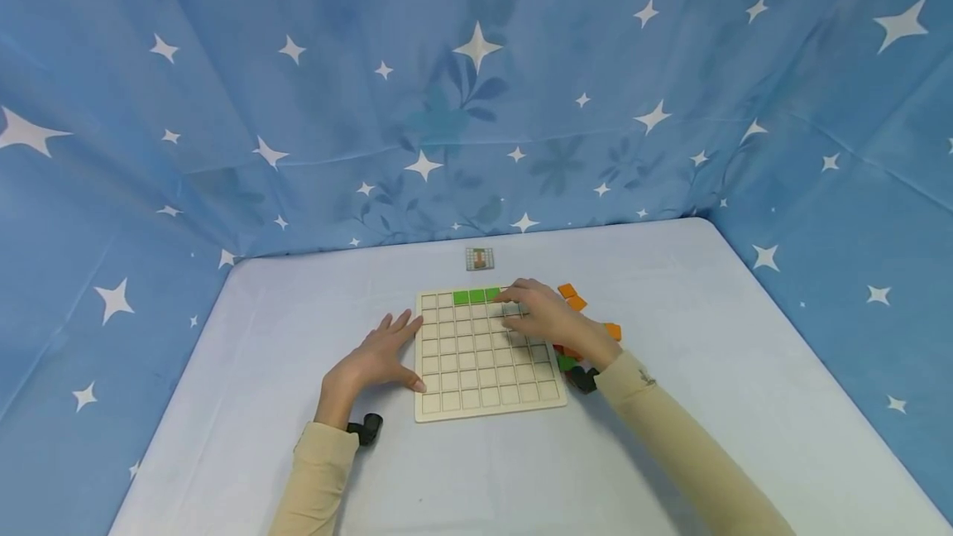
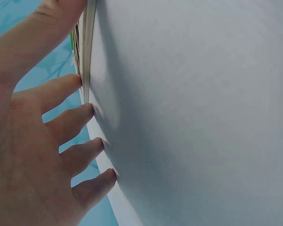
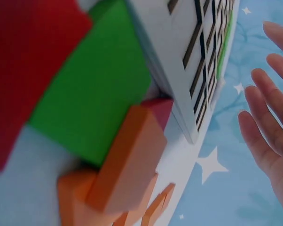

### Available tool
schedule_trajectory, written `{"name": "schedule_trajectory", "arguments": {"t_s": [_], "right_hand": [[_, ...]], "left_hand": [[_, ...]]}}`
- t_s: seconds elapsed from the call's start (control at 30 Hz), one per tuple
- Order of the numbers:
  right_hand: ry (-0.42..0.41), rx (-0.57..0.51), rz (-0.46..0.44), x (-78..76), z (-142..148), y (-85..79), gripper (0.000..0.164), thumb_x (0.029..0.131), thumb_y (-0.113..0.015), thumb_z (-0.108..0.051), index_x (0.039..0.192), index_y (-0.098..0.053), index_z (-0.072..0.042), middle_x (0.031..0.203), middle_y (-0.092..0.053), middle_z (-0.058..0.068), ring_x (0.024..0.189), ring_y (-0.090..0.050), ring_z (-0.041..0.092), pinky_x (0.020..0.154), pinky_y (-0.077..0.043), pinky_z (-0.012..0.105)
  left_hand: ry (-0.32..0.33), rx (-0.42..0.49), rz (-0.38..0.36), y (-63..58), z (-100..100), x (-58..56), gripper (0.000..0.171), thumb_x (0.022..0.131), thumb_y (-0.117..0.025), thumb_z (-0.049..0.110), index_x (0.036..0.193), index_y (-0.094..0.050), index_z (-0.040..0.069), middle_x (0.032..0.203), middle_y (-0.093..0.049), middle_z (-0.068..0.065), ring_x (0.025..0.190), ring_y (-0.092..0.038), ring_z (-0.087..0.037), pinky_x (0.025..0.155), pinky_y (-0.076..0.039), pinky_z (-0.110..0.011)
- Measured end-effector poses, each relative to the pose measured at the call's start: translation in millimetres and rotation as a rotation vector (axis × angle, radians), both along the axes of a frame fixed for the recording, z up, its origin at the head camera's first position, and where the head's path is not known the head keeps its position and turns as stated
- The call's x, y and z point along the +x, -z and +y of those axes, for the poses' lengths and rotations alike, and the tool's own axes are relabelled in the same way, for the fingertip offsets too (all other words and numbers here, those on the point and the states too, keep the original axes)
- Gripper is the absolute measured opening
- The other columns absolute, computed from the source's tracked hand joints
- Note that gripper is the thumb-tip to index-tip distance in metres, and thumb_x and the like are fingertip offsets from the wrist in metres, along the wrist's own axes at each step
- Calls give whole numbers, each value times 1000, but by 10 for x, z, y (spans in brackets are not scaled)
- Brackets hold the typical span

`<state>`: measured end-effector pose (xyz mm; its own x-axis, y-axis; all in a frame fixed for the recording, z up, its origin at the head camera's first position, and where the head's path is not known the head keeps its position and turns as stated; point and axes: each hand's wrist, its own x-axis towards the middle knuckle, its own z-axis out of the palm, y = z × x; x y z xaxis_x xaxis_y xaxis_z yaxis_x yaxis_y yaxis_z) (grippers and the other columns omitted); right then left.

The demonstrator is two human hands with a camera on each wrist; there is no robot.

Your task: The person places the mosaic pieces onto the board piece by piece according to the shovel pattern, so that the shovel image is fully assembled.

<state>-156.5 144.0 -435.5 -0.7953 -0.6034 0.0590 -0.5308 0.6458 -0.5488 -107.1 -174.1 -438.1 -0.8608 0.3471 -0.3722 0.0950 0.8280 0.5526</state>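
A pale grid board [image 1: 476,354] lies on the table, with three green square tiles [image 1: 477,296] visible in its top row. My left hand [image 1: 380,354] rests at the board's left edge, thumb and fingers spread. In the left wrist view, the thumb and index finger of that hand [image 2: 33,141] touch the board's side [image 2: 87,61], and the other fingertips rest on the table. My right hand [image 1: 547,313] hovers over the board's upper right, index finger near the rightmost green tile. Its thumb and fingers stand apart, and the right wrist view shows its fingers [image 3: 268,103] loosely extended, with no tile seen between them.
Loose orange tiles [image 1: 573,298] lie right of the board, partly behind the right hand. In the right wrist view, a green piece [image 3: 99,89], a red piece [image 3: 28,61] and an orange piece [image 3: 127,160] overlap beside the board. A small patterned card [image 1: 480,259] lies beyond it.
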Motion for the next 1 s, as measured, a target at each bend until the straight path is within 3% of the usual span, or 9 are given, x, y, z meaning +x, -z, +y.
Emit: {"name": "schedule_trajectory", "arguments": {"t_s": [0.17,0.53,0.7,1.0], "right_hand": [[59,-48,-37,84,128,-20,40,95,-75,-15,132,-67,-3,127,-66,14,114,-62,33,91,-56,46],[62,-144,-13,193,342,40,39,95,-73,-10,131,-66,1,125,-68,18,103,-66,36,87,-58,52],[77,-136,1,231,433,36,39,92,-76,-8,129,-67,3,123,-69,19,99,-66,33,87,-58,50],[153,-94,-86,238,521,1,35,90,-78,-13,123,-72,-1,117,-70,14,99,-65,30,90,-58,48]], "left_hand": [[-2,-1,2,4,-1,0,115,70,-94,30,163,-29,11,173,-13,-15,159,-2,-43,128,-8,-62],[1,8,-14,46,9,-19,116,70,-94,30,164,-28,12,173,-12,-14,159,-1,-43,128,-7,-62],[6,5,-13,45,6,-30,116,71,-94,32,164,-27,12,173,-11,-15,159,0,-43,128,-7,-63],[5,10,-13,13,1,-22,116,71,-94,32,164,-27,11,173,-11,-15,159,0,-43,127,-7,-64]]}}
